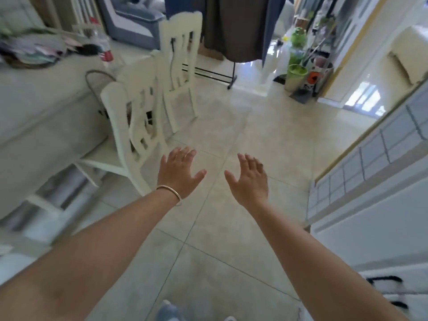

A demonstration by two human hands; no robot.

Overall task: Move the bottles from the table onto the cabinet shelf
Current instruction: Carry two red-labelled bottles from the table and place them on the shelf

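Both my hands reach forward over the tiled floor, empty, fingers spread. My left hand (179, 171) wears a thin bracelet at the wrist; my right hand (250, 179) is level with it, a short gap between them. A clear plastic bottle with a red label (103, 46) stands on the white table (46, 98) at the far left, well beyond my left hand. The white cabinet (375, 181) with small glass panes runs along the right edge, to the right of my right hand. The view is blurred.
Two white chairs (136, 126) (180, 66) stand along the table's side, just left of my left hand. A pile of papers and cloth (32, 52) lies on the table. A clothes rack (231, 42) and a plant stand (303, 61) stand far ahead.
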